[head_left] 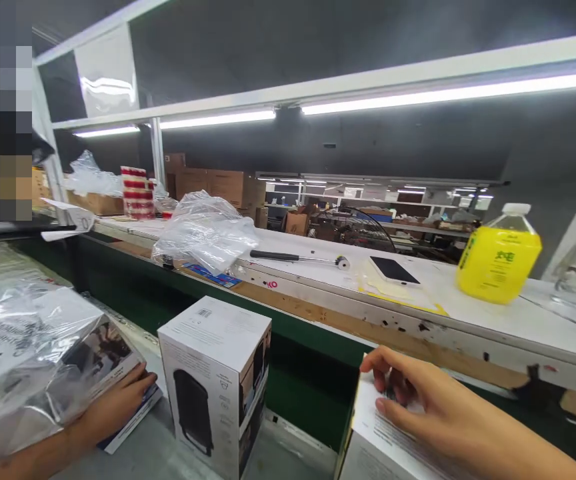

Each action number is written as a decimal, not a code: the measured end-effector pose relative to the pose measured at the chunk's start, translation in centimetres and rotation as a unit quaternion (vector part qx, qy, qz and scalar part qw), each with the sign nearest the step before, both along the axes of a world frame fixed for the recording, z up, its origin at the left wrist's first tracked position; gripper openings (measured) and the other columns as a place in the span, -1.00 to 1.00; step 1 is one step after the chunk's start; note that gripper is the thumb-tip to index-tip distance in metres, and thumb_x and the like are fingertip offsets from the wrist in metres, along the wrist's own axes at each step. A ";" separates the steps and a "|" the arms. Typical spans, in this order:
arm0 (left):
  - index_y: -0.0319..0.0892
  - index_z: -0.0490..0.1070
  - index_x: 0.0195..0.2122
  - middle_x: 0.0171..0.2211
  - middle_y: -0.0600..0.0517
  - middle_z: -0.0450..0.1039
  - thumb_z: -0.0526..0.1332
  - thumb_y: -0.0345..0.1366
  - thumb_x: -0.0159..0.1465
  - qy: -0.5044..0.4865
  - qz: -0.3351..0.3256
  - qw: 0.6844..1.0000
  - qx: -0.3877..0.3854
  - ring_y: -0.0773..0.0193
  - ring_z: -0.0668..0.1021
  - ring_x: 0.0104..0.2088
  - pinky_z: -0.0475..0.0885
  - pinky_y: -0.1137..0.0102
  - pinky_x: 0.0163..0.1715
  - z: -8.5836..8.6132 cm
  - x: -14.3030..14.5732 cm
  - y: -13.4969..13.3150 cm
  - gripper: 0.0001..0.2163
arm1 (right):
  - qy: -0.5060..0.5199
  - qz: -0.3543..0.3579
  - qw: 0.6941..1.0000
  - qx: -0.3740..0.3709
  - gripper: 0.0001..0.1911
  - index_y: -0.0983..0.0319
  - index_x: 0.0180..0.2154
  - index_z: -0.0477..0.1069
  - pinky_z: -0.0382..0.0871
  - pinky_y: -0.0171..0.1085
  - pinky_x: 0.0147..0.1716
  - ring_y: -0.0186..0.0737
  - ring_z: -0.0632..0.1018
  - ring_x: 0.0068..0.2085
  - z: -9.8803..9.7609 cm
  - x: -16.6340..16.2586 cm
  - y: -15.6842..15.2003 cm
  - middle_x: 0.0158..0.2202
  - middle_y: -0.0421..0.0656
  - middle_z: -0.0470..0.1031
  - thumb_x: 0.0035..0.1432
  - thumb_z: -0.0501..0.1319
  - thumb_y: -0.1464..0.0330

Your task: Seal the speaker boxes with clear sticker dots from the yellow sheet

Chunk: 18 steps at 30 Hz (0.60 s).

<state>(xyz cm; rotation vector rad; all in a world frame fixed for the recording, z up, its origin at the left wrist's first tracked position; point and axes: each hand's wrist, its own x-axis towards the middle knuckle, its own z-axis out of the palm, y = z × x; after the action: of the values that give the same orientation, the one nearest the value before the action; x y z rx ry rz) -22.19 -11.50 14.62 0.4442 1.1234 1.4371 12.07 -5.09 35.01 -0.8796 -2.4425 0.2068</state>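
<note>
Red letters "KO" on white edge of long work surface; other print, box labels included, too blurred to read.
</note>
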 end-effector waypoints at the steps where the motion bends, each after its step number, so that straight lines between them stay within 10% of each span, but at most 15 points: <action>1: -0.12 0.56 -0.01 -0.21 0.03 0.60 0.31 -0.07 0.37 -0.006 0.010 1.000 0.007 -0.01 0.68 -0.17 0.64 0.13 -0.29 0.6 -0.8 0.3 -0.71 | 0.003 0.007 1.000 0.023 -0.69 0.02 -0.07 0.49 0.58 -0.44 -0.50 -0.30 0.67 -0.45 0.6 -0.1 0.3 -0.34 -0.31 0.66 0.19 0.35 0.47; 7: -0.09 0.65 -0.42 -0.48 0.12 0.57 0.21 -0.23 0.35 -0.131 0.124 0.981 0.075 -0.14 0.73 -0.22 0.52 0.16 -0.51 4.2 -14.6 0.8 -0.74 | -0.007 0.057 0.993 0.099 -0.87 0.04 -0.17 0.62 0.64 -0.24 -0.28 -0.11 0.73 -0.21 8.5 -7.9 2.5 -0.19 -0.22 0.72 0.33 0.27 0.33; 10: -0.12 0.55 -0.63 -0.49 0.05 0.62 0.22 -0.38 0.31 -0.226 0.132 0.962 0.076 -0.02 0.74 -0.29 0.52 0.21 -0.53 2.3 -21.2 0.8 -0.66 | -0.038 0.067 0.995 0.070 -0.78 0.12 -0.15 0.67 0.58 -0.16 -0.04 -0.08 0.71 -0.08 12.1 -16.1 4.7 -0.11 -0.18 0.73 0.39 0.21 0.34; 15: -0.20 0.41 -0.75 -0.61 0.10 0.57 0.11 -0.01 0.42 -0.212 0.062 0.963 0.157 0.18 0.68 -0.52 0.45 0.34 -0.56 -3.8 -21.0 1.7 -0.39 | -0.092 0.059 0.993 0.043 -0.57 0.27 0.10 0.56 0.45 -0.13 0.19 -0.02 0.59 0.17 11.6 -28.2 10.1 0.17 0.00 0.58 0.38 0.26 0.11; 18: -0.15 0.42 -0.68 -0.68 0.13 0.50 0.33 -0.02 0.33 -0.177 0.025 0.968 0.175 0.23 0.64 -0.54 0.55 0.30 -0.49 -4.1 -20.3 1.9 -0.52 | -0.096 0.018 0.995 0.032 -0.57 0.37 0.09 0.51 0.43 -0.09 0.21 -0.06 0.59 0.14 10.2 -32.1 13.2 0.16 -0.02 0.53 0.46 0.18 0.15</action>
<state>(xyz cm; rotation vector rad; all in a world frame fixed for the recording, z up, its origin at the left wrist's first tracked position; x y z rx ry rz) -42.48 -9.60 10.55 0.3861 0.5997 1.6899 -20.00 8.14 45.24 -0.8621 -2.6277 0.0577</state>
